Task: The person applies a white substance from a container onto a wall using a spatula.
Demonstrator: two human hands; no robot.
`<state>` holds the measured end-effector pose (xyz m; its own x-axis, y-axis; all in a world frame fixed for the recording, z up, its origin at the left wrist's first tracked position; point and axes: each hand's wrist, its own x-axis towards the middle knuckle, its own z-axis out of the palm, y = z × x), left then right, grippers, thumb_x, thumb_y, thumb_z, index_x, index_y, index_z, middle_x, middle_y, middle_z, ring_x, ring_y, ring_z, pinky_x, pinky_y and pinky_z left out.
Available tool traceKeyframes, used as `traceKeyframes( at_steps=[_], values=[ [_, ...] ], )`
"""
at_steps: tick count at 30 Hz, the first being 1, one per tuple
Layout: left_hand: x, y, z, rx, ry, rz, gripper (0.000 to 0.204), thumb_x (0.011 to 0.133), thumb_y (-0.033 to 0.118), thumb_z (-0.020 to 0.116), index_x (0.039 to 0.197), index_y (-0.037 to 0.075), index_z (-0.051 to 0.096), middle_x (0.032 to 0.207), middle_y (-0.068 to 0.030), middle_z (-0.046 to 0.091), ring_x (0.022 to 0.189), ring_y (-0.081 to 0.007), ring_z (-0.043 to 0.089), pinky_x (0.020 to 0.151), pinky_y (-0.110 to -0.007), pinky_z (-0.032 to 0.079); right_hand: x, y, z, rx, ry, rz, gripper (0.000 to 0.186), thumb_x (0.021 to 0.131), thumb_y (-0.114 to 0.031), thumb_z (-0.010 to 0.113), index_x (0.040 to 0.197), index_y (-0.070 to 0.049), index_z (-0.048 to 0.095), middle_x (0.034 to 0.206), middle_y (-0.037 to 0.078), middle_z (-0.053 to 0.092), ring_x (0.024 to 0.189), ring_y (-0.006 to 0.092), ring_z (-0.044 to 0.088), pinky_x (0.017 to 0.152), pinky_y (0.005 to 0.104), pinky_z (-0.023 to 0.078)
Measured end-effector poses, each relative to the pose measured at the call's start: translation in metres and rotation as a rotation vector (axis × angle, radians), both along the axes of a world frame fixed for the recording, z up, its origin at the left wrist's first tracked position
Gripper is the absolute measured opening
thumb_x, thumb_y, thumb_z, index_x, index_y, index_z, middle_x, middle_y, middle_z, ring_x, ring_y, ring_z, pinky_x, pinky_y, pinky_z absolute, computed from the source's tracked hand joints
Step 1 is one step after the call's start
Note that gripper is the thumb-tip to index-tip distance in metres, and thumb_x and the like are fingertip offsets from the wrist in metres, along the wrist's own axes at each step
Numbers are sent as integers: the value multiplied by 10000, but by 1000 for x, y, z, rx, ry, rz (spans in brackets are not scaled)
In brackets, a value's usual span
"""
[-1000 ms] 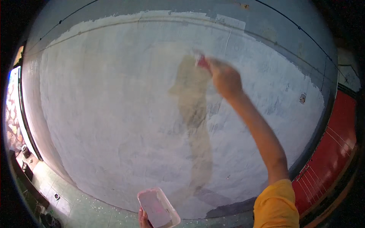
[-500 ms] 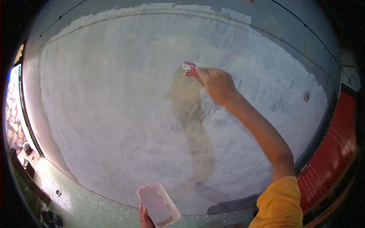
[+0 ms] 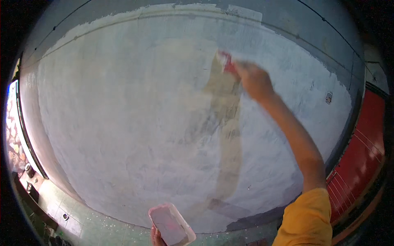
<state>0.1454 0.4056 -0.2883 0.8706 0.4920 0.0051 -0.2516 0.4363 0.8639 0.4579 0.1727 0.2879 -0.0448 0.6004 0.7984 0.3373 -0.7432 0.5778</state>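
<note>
My right hand (image 3: 253, 80) grips a short, flat red tool (image 3: 227, 62) with a white-smeared end, like a wide paint brush or scraper. It is at the upper middle of the wall (image 3: 123, 123), blurred by motion, and I cannot tell whether it touches the surface. My left hand (image 3: 157, 237), low in view, holds a shallow rectangular plastic tub (image 3: 185, 223) by its left side. The tub is whitish pink, with pale paint-like material coating its inside. Only some fingers of the left hand show; the tub hides the rest. White coating covers most of the grey wall.
A small switch or socket box (image 3: 329, 97) sits on the wall at right. Beyond it is a red panel (image 3: 365, 147). Splattered pale green floor tiles (image 3: 98, 229) run below the wall. Cables (image 3: 324, 19) cross the top. A bright doorway (image 3: 14, 135) stands at far left.
My right hand has moved the red tool up and to the right along the wall, and its shadow has shifted right. My left hand and the tub have barely moved.
</note>
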Motion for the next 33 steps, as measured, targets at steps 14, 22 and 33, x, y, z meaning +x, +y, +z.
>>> traceKeyframes(
  at_steps=[14,22,33],
  values=[
    [7,-22,78,-222,70,64,452,1009,398,467,1307,59,500,1187,-93,554,1117,-258,565,945,-415,481,-15,67,43,10,55,-50,276,937,-166,538,1183,-108,650,859,209,679,801,389,663,686,490,530],
    [-9,-28,80,-33,-56,140,459,994,363,504,1349,75,466,1122,-83,565,1106,-244,560,903,-414,498,-34,69,-128,-214,134,233,288,912,-118,547,1178,-92,654,951,169,694,852,296,689,685,404,557],
    [-12,-23,65,-168,-84,90,438,1028,356,433,1354,63,450,1252,-98,544,1178,-262,532,992,-437,442,-2,101,-32,-105,-183,-46,449,885,-98,535,1317,20,543,1188,213,642,1092,341,634,856,430,556]
  ],
)
